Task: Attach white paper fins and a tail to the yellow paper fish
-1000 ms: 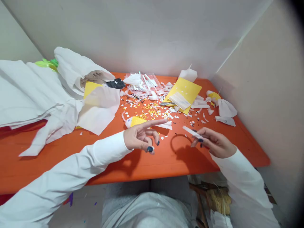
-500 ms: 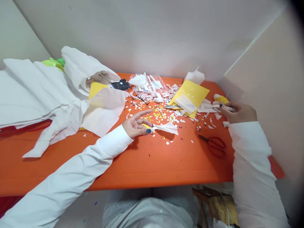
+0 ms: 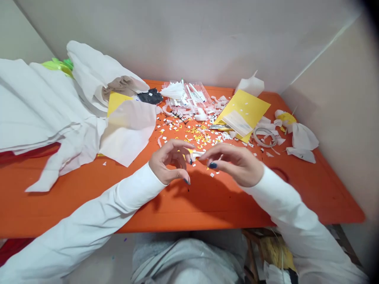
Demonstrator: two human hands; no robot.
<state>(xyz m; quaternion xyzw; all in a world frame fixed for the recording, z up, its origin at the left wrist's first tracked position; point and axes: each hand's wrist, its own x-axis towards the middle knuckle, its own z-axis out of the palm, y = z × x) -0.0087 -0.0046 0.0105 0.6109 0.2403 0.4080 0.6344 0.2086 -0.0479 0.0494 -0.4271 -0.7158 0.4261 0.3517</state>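
Head view shows your left hand (image 3: 170,161) and right hand (image 3: 233,163) meeting just above the orange table (image 3: 89,197), fingertips pinched together on a small white paper scrap (image 3: 197,154) that sits between them. Both hands are narrowed to a pinch, thumb against the first fingers, so the tiny piece is gripped from two sides; how firmly each side holds it you cannot tell, since the fingers cover most of it. Your left palm is turned inward with the other fingers curled, wrist lifted off the table; your right hand arches over from the other side, knuckles up. Both white sleeves angle in from the lower corners.

Just beyond the hands lies a scatter of white and yellow paper bits (image 3: 201,136), near enough to pick from. Farther back sit a yellow sheet (image 3: 250,106), a tape ring (image 3: 264,137) and a clear plastic box (image 3: 189,96). Crumpled white tissue paper (image 3: 44,110) is piled well to the left.
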